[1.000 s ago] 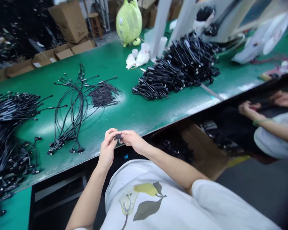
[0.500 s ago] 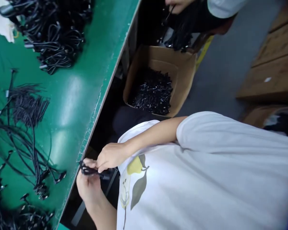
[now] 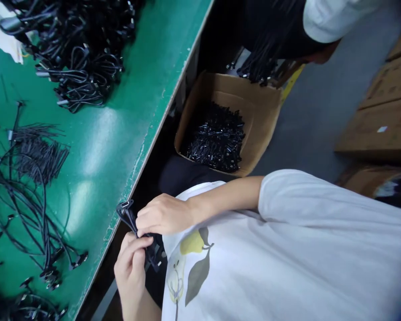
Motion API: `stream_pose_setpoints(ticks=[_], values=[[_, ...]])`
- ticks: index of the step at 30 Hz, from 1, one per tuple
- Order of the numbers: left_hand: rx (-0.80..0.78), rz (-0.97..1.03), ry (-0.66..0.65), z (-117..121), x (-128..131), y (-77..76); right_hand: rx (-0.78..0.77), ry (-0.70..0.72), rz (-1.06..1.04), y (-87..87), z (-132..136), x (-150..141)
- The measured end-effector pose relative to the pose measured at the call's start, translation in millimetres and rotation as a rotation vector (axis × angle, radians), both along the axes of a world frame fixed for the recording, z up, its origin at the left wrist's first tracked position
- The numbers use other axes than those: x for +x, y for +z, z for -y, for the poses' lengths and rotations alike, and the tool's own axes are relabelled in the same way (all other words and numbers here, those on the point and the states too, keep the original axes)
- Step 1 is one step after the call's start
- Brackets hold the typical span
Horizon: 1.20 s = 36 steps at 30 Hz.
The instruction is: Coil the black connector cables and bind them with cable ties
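A folded black cable is held between my two hands at the table's edge, its looped end toward the table and its other end hanging near the shirt. My right hand is closed around the middle of the bundle, back of the hand up. Just below it, my left hand has its fingers and thumb pinched together against the bundle. What lies right between the fingertips is hidden.
The green table bears a heap of bundled cables, a pile of short thin black strips and loose uncoiled cables. A cardboard box of black parts stands beside the table. A co-worker's sleeve and stacked cartons are beyond.
The bundle has turned, its loop now extending further past my right hand. My left hand has shifted slightly down and right, fingers drawn to the bundle. The co-worker's hand has left view.
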<state>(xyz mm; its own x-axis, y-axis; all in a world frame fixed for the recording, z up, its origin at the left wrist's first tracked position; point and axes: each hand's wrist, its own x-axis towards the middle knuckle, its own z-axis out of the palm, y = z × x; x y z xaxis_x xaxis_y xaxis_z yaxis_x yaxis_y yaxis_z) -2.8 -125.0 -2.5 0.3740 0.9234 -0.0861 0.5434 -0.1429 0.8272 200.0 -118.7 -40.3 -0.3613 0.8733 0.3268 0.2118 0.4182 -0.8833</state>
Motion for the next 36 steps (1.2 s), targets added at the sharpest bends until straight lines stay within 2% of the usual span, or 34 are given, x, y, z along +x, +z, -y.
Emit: stream_pose_setpoints(ticks=[2,4,6,8,10,11,13,16,19,21,23,25,27,30,32,34,36], values=[[0.086,0.017,-0.008,-1,6,6.4,0.138,-0.037,0.012,10.2,-2,8],[0.194,0.008,0.024,-8,18,4.0,0.157,-0.063,-0.036,13.6,-8,14],[0.282,0.012,0.028,-22,29,-6.1,-0.001,-0.064,-0.170,9.9,-17,16],[0.300,-0.006,0.010,-37,37,-18.6,-0.207,-0.037,-0.291,2.7,-25,15],[0.292,-0.014,0.031,-46,40,-27.8,-0.257,-0.006,-0.290,-3.3,-30,13],[0.267,-0.002,0.058,-47,40,-29.9,-0.192,-0.007,-0.227,-4.5,-32,13],[0.131,0.074,0.096,-45,38,-28.9,0.052,-0.038,0.000,-3.0,-35,12],[-0.227,0.296,0.113,-39,33,-18.9,0.391,-0.056,0.379,7.3,-42,12],[-0.473,0.494,0.146,-34,25,-7.9,0.540,0.046,0.567,20.3,-53,8],[-0.502,0.552,0.142,-31,16,-2.5,0.594,0.147,0.576,27.1,-58,3],[-0.441,0.546,0.109,-28,6,1.9,0.597,0.230,0.504,30.4,-61,-3],[-0.334,0.476,0.054,-26,-2,6.2,0.514,0.266,0.409,29.8,-62,-9],[-0.222,0.347,-0.022,-27,-7,10.5,0.318,0.300,0.318,26.2,-63,-14],[-0.022,0.112,-0.169,-33,-8,14.8,-0.178,0.394,0.157,20.0,-67,-19],[0.181,-0.055,-0.211,-39,-7,14.8,-0.464,0.404,0.037,18.6,-71,-19],[0.391,-0.210,-0.200,-47,-7,12.6,-0.565,0.383,-0.002,21.3,-77,-15],[0.533,-0.323,-0.203,-54,-10,10.1,-0.508,0.365,0.084,28.3,-85,-7]])
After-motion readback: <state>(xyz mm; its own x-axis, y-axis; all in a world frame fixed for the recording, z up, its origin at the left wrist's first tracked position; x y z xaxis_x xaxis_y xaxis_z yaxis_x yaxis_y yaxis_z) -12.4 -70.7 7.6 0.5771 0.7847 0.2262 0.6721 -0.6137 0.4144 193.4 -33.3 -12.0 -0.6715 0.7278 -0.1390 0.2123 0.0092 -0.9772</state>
